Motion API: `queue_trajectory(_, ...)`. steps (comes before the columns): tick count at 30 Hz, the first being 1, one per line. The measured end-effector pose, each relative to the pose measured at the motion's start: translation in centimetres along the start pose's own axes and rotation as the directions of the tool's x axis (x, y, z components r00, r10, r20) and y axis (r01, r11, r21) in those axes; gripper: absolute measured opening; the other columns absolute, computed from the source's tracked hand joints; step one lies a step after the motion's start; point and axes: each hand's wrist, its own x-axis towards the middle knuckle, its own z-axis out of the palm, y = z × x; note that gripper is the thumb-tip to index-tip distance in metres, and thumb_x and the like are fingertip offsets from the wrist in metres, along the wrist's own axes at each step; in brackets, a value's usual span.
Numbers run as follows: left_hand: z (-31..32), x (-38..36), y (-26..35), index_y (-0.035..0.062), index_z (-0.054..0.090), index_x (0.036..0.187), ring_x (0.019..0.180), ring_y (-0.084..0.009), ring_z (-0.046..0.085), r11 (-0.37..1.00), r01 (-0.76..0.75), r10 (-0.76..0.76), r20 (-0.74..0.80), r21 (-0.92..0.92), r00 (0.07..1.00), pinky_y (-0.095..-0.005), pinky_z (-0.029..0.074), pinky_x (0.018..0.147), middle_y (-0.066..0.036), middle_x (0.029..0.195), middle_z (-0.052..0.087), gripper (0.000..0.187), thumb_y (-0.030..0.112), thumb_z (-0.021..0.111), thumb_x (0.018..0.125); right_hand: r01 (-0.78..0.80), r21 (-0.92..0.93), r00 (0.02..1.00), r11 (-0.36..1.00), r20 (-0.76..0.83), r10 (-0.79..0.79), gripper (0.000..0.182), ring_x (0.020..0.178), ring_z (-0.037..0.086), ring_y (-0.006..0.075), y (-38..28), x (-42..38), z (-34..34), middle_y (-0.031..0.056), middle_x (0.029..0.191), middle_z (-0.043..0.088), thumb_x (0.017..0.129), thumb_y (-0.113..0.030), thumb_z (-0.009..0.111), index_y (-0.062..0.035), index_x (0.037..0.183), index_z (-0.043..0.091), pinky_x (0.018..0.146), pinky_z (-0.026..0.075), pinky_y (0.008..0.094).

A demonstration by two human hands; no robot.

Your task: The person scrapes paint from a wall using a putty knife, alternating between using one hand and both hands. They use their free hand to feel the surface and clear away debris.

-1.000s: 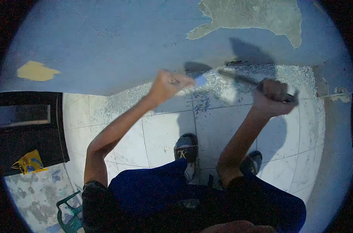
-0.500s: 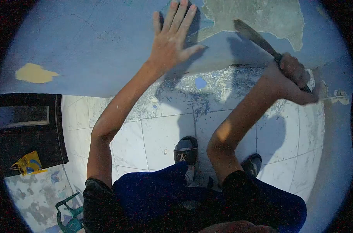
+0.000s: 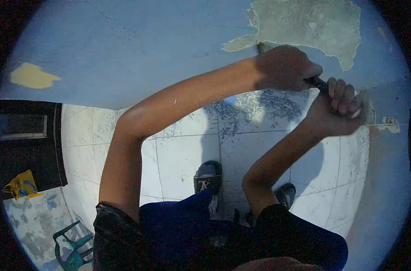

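My right hand [image 3: 338, 108] grips the handle of a long, dark-bladed knife [image 3: 317, 83], fingers wrapped round it. Across the blade lies my left hand [image 3: 284, 67], its fingers curled over and mostly out of sight; most of the blade is covered by it, with only the tip showing near the wrist. Both hands are close to the blue painted wall [image 3: 160, 40], just below a large bare grey patch [image 3: 307, 22] where the paint has come away.
Paint flakes [image 3: 241, 113] litter the white tiled floor [image 3: 187, 153] along the wall's foot. A yellow patch [image 3: 33, 76] marks the wall at left. Further left are a dark door [image 3: 24, 156], a yellow bag [image 3: 23, 184] and a green plastic chair [image 3: 74, 248]. My feet are below.
My left hand has come off the wall, where it lay flat with fingers spread, and moved right onto the knife's blade. My right hand still holds the handle. The view has shifted slightly.
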Motion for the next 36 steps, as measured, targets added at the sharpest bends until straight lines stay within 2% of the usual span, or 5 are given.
queue_trajectory(16, -0.2, 3.4, 2.6, 0.0062, 0.065, 0.071, 0.065, -0.0307, 0.064, 0.998, -0.047, 0.049, -0.054, 0.036, 0.997, -0.0408, 0.052, 0.06, -0.014, 0.065, 0.063, 0.026, 0.031, 0.067, 0.064, 0.232, -0.267, 0.942, 0.936, -0.178, -0.284, 0.041, 0.041, 0.036, 0.0145, -1.7, 0.3, 1.0, 0.0014, 0.046, 0.033, 0.074, -0.045, 0.047, -0.0115, 0.051, 0.042, 0.047, 0.035, 0.0294)
queue_trajectory(19, -0.3, 3.1, 1.9, 0.0062, 0.066, 0.073, 0.066, -0.028, 0.065, 0.998, -0.055, 0.056, -0.043, 0.04, 0.997, -0.0387, 0.052, 0.061, -0.013, 0.067, 0.064, 0.027, 0.032, 0.068, 0.064, 0.685, -0.723, 0.284, -0.088, 0.376, -0.882, 0.041, 0.042, 0.038, 0.0163, 1.8, 3.4, -2.1, 0.0056, 0.047, 0.036, 0.073, -0.045, 0.047, -0.0099, 0.053, 0.045, 0.046, 0.038, 0.0314)
queue_trajectory(22, 0.1, 3.6, 2.7, 0.0063, 0.067, 0.076, 0.067, -0.026, 0.065, 0.995, -0.067, 0.069, -0.018, 0.076, 0.997, -0.0369, 0.052, 0.061, -0.012, 0.068, 0.064, 0.028, 0.032, 0.069, 0.064, 0.562, -0.617, 0.711, 0.551, 0.02, -0.703, 0.041, 0.042, 0.038, 0.017, -0.9, 2.0, -0.8, 0.0055, 0.047, 0.034, 0.074, -0.044, 0.048, -0.0089, 0.054, 0.046, 0.046, 0.04, 0.0331)
queue_trajectory(32, 0.5, 3.1, 2.8, 0.0054, 0.065, 0.071, 0.066, -0.0307, 0.064, 0.999, -0.032, 0.034, -0.044, 0.044, 0.998, -0.04, 0.051, 0.06, -0.014, 0.064, 0.062, 0.026, 0.03, 0.068, 0.064, 0.32, -0.574, 0.91, 0.754, -0.035, -0.412, 0.037, 0.059, 0.057, 0.0183, -0.4, 0.2, -0.1, 0.009, 0.063, 0.052, 0.076, -0.04, 0.049, -0.0034, 0.078, 0.053, 0.059, 0.053, 0.0298)
queue_trajectory(36, 0.4, 2.7, 1.3, 0.0046, 0.066, 0.072, 0.065, -0.0302, 0.064, 0.998, -0.024, 0.026, -0.029, 0.06, 0.999, -0.0405, 0.051, 0.058, -0.014, 0.065, 0.063, 0.028, 0.032, 0.067, 0.065, 0.563, -0.708, 0.288, -0.425, 0.651, -0.702, 0.037, 0.054, 0.054, 0.0175, 1.2, 3.3, -4.6, 0.0078, 0.06, 0.049, 0.075, -0.039, 0.05, -0.0024, 0.076, 0.052, 0.055, 0.054, 0.0337)
